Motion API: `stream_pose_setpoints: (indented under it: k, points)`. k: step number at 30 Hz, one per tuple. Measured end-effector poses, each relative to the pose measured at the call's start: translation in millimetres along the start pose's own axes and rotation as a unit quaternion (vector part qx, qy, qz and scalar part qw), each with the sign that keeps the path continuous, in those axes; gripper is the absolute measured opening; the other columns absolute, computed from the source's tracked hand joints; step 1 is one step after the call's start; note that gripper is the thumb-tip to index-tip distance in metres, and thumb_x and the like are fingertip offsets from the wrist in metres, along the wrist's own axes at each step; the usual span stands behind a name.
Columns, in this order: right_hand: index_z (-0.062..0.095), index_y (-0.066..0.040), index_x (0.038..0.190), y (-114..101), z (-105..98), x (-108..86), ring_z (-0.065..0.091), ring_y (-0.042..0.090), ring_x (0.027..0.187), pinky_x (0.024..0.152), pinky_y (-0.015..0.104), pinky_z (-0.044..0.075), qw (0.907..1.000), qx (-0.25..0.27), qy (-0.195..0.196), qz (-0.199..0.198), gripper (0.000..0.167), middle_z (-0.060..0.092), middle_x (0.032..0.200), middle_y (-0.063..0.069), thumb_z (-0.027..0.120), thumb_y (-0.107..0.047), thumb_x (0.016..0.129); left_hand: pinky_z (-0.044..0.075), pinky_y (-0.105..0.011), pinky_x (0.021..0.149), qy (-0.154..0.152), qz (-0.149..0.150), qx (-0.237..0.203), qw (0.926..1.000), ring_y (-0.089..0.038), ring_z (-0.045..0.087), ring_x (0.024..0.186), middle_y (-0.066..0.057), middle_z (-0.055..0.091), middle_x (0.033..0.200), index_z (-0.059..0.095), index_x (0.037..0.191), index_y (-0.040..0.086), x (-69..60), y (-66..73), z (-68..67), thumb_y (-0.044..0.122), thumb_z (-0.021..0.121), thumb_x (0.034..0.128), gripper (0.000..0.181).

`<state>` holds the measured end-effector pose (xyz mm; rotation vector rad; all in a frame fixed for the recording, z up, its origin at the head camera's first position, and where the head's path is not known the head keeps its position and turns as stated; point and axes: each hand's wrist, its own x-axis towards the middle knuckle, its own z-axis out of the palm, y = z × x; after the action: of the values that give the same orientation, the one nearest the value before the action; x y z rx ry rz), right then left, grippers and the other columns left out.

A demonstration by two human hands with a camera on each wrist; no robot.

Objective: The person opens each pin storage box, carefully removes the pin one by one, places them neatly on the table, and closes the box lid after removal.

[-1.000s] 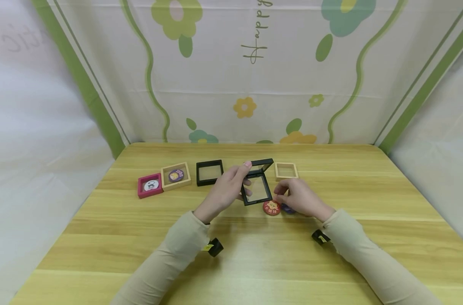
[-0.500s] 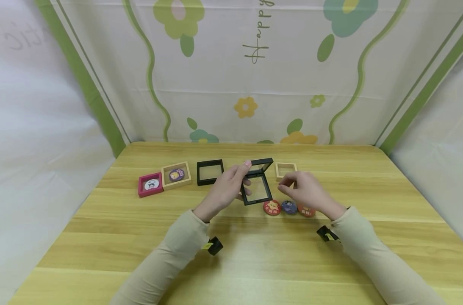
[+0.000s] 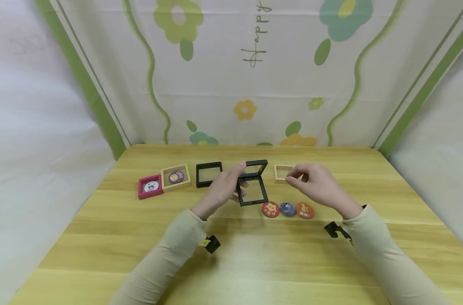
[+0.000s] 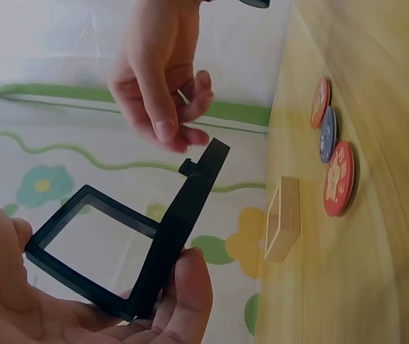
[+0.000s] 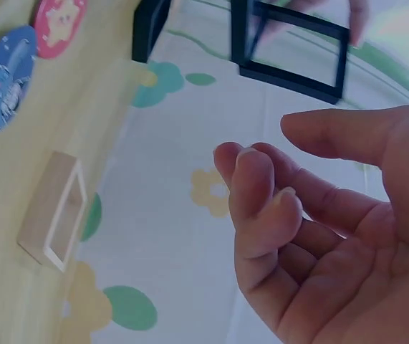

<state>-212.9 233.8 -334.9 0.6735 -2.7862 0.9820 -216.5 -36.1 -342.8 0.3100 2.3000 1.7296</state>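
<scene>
My left hand [image 3: 220, 186] holds a black hinged display frame [image 3: 252, 178] above the table, thumb near its hinge. Its two halves stand apart at an angle, with clear film in each. In the left wrist view, fingers support the frame [image 4: 179, 222] from below. My right hand [image 3: 320, 184] hovers to its right, fingers loosely bent, thumb apart, nothing held. Below lie three round badges in a row: a red one [image 3: 270, 209], a blue one [image 3: 287, 209] and an orange-red one [image 3: 305, 210].
Behind the right hand lies a small light wooden frame [image 3: 280, 181]. Further left are another black frame [image 3: 204, 184], a wooden frame [image 3: 178, 185] with a purple badge [image 3: 176, 176], and a magenta frame [image 3: 150, 195] with a white badge [image 3: 151, 186]. A flowered curtain [image 3: 216, 84] hangs behind the table.
My right hand has lifted off the badges and moved right and up, uncovering the blue and orange-red ones. The left hand still holds the black frame, nearly in place.
</scene>
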Motion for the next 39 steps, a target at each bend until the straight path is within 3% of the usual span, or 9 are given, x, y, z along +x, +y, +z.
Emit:
stream_pose_setpoints:
  k: [8,18,26,32,35,39]
  points:
    - [0.074,-0.011,0.095,-0.4,-10.7,-2.4,0.054,0.017,0.061,0.055,0.031,0.045,0.9998,-0.014,0.016,0.005,0.013,0.067,0.084,-0.002,0.066,-0.021,0.096,0.055,-0.049,0.078,-0.029,-0.045,0.054,0.9971,-0.034,0.065,0.09,-0.014,0.061,0.105,0.044,0.145,0.003,33.7,8.5,-9.3,0.067,0.034,0.0978,0.079]
    - [0.074,-0.012,0.096,-2.0,-15.7,-3.6,0.054,0.02,0.061,0.055,0.033,0.044,0.9993,-0.024,0.019,0.02,0.014,0.067,0.081,-0.004,0.066,-0.023,0.096,0.053,-0.05,0.082,-0.052,-0.035,0.138,0.9884,-0.037,0.062,0.101,-0.016,0.058,0.109,0.039,0.149,0.005,84.6,5.8,-9.2,0.068,0.03,0.0975,0.082]
    - [0.073,-0.012,0.093,-3.1,-15.0,-3.2,0.054,0.017,0.06,0.055,0.033,0.045,0.9997,-0.02,0.004,0.011,0.013,0.066,0.081,-0.005,0.065,-0.021,0.096,0.054,-0.048,0.081,-0.066,-0.027,0.173,0.9824,-0.035,0.059,0.108,-0.023,0.059,0.121,0.039,0.148,0.001,103.5,-3.1,5.2,0.064,0.028,0.1001,0.08]
    - [0.073,-0.011,0.092,-1.6,-13.1,-1.7,0.055,0.019,0.062,0.056,0.033,0.046,0.9998,-0.014,-0.01,0.01,0.012,0.066,0.08,-0.004,0.065,-0.018,0.097,0.053,-0.051,0.082,-0.068,-0.034,0.172,0.9821,-0.037,0.055,0.113,-0.024,0.057,0.126,0.037,0.149,0.0,111.5,-11.7,12.9,0.061,0.027,0.1018,0.078]
    - [0.073,-0.011,0.092,0.0,-12.1,-1.7,0.055,0.019,0.063,0.057,0.033,0.046,0.9997,-0.016,-0.012,0.01,0.012,0.066,0.08,-0.004,0.065,-0.018,0.096,0.052,-0.051,0.081,-0.068,-0.034,0.186,0.9796,-0.035,0.058,0.1,-0.027,0.059,0.119,0.039,0.147,-0.001,115.7,-15.3,14.0,0.061,0.024,0.1022,0.078]
    - [0.073,-0.012,0.091,2.1,-9.8,-1.1,0.055,0.016,0.063,0.058,0.034,0.047,0.9996,-0.016,-0.021,0.01,0.012,0.066,0.08,-0.004,0.065,-0.017,0.096,0.051,-0.05,0.075,-0.068,-0.032,0.212,0.9744,-0.026,0.053,0.067,-0.027,0.061,0.103,0.044,0.14,-0.004,123.0,-21.2,12.3,0.061,0.02,0.1026,0.079]
